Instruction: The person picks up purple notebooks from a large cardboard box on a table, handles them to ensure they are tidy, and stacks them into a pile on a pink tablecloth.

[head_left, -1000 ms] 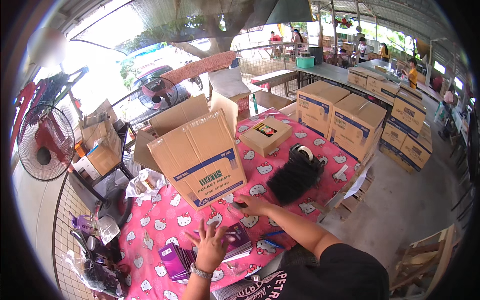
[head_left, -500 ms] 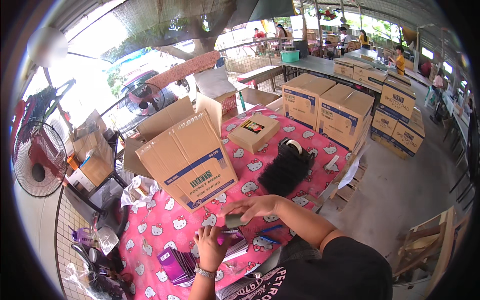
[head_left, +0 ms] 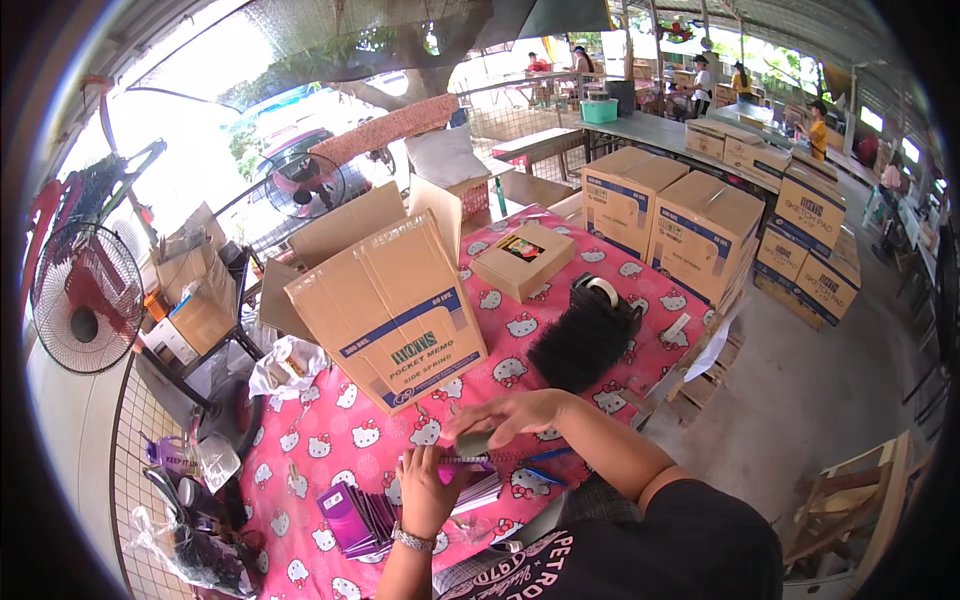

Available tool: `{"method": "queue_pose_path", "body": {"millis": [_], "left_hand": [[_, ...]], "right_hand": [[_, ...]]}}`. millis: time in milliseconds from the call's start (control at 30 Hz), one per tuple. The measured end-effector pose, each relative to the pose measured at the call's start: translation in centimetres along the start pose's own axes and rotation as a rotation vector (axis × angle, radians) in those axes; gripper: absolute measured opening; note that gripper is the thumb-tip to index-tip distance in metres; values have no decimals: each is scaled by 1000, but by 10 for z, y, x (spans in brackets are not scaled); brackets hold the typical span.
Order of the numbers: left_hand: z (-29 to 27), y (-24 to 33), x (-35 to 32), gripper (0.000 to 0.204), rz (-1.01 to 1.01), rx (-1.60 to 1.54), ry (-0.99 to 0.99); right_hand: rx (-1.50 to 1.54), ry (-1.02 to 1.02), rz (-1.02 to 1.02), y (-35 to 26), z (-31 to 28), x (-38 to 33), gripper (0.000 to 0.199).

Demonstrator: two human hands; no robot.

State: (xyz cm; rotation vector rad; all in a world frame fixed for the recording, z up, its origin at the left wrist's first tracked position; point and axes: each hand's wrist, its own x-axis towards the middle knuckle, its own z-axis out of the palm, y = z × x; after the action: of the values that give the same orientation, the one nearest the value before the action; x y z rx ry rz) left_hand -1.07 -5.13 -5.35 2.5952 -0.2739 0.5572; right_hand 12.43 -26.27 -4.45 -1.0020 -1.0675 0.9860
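Observation:
My left hand, with a watch on the wrist, pinches a small purple notebook over the pink cloth-covered table. My right hand is closed around a dark olive block, just above the notebook's bound edge. A thin dark coil seems to run along that edge and out to the right. White-paged notebooks lie beneath my hands. Left of my wrist, several purple notebooks lie fanned in a stack. Two blue-handled items rest at the right; their kind is unclear.
An open carton stands tilted ahead of my hands. Beyond it are a smaller cardboard box and a bundle of thin black strands beside a tape dispenser. Closed cartons stack at right. A fan stands left.
My right hand has come down slightly with the olive block, nearer the notebook's edge. My left hand keeps its pinch. The whole view has shifted a little.

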Motion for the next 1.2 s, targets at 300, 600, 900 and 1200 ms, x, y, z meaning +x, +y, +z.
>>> {"method": "queue_pose_path", "body": {"millis": [300, 600, 900, 1200], "left_hand": [[-8, -24, -2, 32, -40, -172, 11], [-10, -38, -4, 24, -10, -139, -5], [-4, -39, 0, 13, -47, -209, 59], [-3, -30, -13, 13, -270, -360, 155]], "right_hand": [[-133, 105, 169, 12, -5, 28, 57], [231, 115, 6, 2, 7, 34, 56], [-1133, 740, 609, 129, -76, 12, 63], [-1567, 790, 508, 178, 31, -70, 80]]}}
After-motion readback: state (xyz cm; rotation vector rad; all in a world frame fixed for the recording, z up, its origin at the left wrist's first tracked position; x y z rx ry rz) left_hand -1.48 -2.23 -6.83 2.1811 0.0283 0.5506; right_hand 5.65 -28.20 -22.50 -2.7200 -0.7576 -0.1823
